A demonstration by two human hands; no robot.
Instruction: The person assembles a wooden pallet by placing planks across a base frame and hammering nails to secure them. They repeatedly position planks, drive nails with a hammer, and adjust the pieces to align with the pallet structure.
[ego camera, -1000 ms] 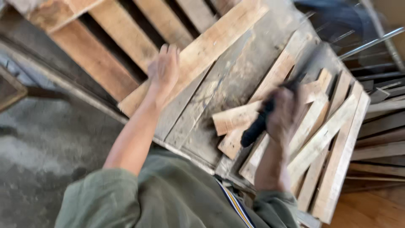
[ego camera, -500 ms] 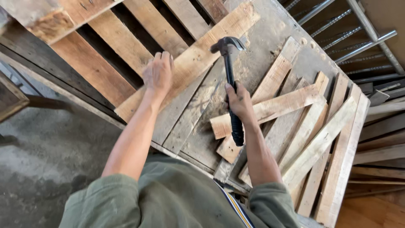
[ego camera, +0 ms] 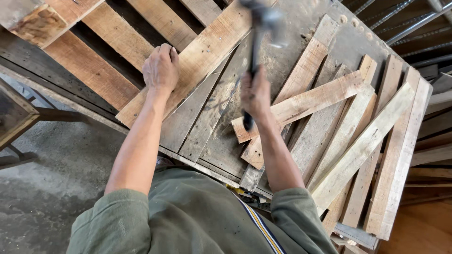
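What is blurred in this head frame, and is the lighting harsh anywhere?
Head view: the hammer head is motion-smeared near the top edge and the right hand slightly soft; the left hand and its plank are sharp. Light is even and soft, with no glare.

Left hand [ego camera: 161,69] presses the long plank [ego camera: 197,56] lying on the desk [ego camera: 292,19]. Hammer [ego camera: 256,42] sits right of it. Loose boards [ego camera: 348,136] lie piled farther right.
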